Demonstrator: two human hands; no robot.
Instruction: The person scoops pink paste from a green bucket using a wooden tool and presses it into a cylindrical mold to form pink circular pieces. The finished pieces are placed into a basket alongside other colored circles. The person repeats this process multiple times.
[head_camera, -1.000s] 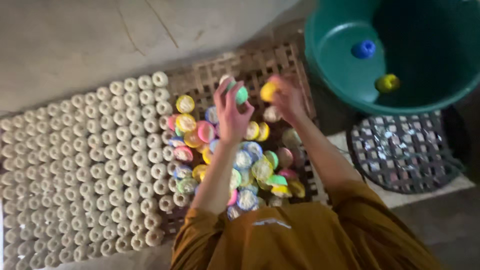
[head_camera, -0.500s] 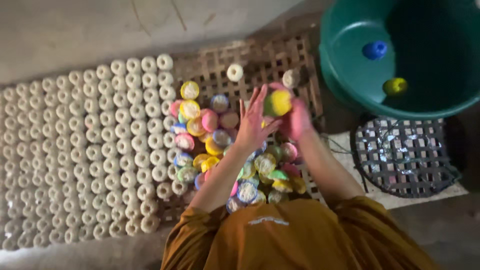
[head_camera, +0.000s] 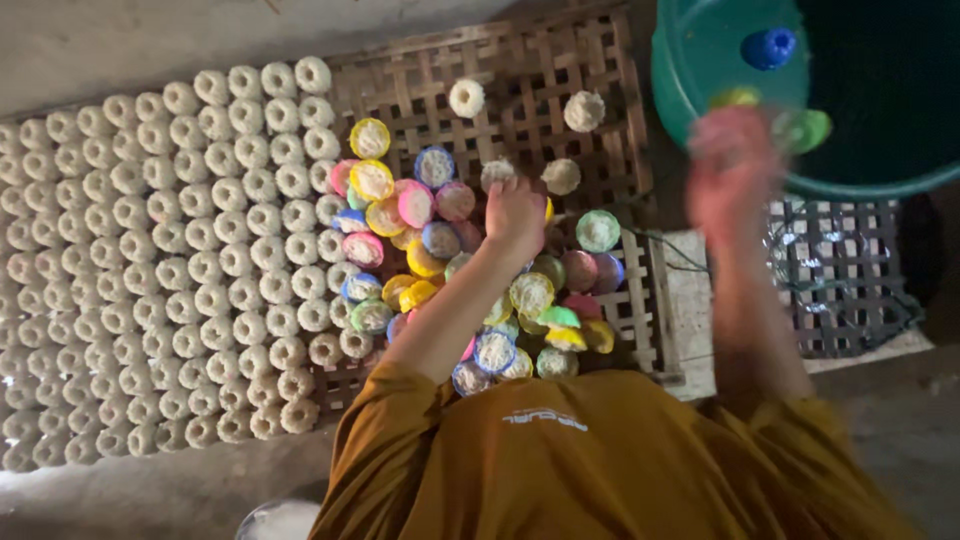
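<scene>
Far left: rows of white ring-shaped cakes packed edge to edge on a woven bamboo tray, open faces up, the outermost rows cut off by the frame edge. Next to them, a heap of small coloured moulds filled with white paste, lying at mixed tilts, most mouths facing upward; round things, so no long axis to speak of. On the bare lattice above the heap, a few loose white cakes. Resting on the middle of the heap, the left hand, fingers curled into a loose fist over the moulds; whatever sits inside the fist hidden, a sliver of yellow showing at its right edge. Further right, the right hand, raised at the rim of a green tub and badly blurred; fingers impossible to read, open or closed not clear. Beside it, smeared yellow and green moulds. Inside the tub, a blue mould.
</scene>
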